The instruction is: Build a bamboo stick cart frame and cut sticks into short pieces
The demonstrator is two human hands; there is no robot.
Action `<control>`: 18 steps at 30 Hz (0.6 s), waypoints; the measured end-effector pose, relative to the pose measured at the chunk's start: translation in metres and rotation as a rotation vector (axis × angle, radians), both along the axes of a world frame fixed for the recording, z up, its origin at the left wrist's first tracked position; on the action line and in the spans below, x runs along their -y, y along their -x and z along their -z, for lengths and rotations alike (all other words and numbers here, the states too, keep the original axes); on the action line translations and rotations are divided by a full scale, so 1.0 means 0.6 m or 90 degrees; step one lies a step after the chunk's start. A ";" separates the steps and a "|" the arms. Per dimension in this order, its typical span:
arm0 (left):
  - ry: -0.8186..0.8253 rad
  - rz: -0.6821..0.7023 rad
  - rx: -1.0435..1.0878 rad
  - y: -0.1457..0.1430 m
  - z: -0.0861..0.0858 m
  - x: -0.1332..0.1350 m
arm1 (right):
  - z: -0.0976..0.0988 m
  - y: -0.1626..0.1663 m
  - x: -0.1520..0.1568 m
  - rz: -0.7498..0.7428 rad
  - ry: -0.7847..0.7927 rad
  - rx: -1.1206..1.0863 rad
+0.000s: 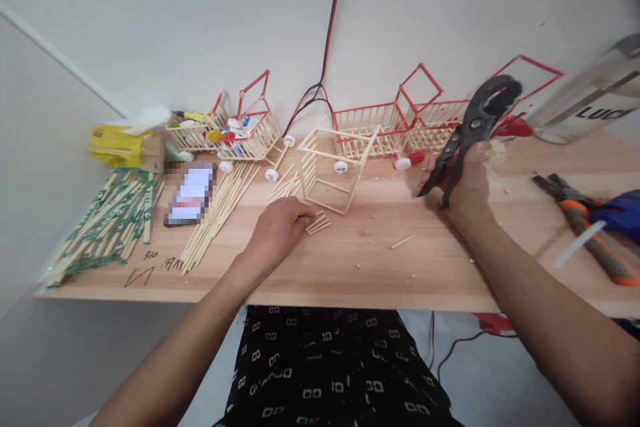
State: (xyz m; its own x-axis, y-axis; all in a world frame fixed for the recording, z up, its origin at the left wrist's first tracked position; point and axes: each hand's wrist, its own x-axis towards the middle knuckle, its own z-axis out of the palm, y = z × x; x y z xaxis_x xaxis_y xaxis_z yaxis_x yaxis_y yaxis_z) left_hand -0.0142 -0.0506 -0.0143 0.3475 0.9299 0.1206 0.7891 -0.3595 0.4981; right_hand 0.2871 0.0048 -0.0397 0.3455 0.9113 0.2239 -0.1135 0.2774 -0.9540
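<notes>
My left hand rests low over the table with its fingers curled and pinched together at several short wooden sticks. Raised on the right, my right hand grips black hand shears by their handles, curved jaws pointing up. Just beyond the short sticks stands an open frame of pale sticks. A bundle of long bamboo sticks lies left of my left hand. One loose short stick is on the table between my hands.
Along the wall stand small stick carts with red handles, some filled. A phone, green-wrapped sticks and a yellow packet sit left. Orange-handled pliers, a blue tool and a large bottle are right.
</notes>
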 end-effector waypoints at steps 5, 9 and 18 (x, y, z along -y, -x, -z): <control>-0.001 -0.001 -0.042 -0.012 0.002 0.006 | 0.005 -0.006 -0.003 -0.001 -0.009 0.030; 0.005 -0.019 -0.047 -0.020 0.004 0.011 | 0.005 -0.006 -0.001 -0.004 -0.001 0.020; -0.067 -0.061 0.021 0.008 -0.018 -0.003 | -0.002 0.000 0.001 -0.005 -0.004 0.003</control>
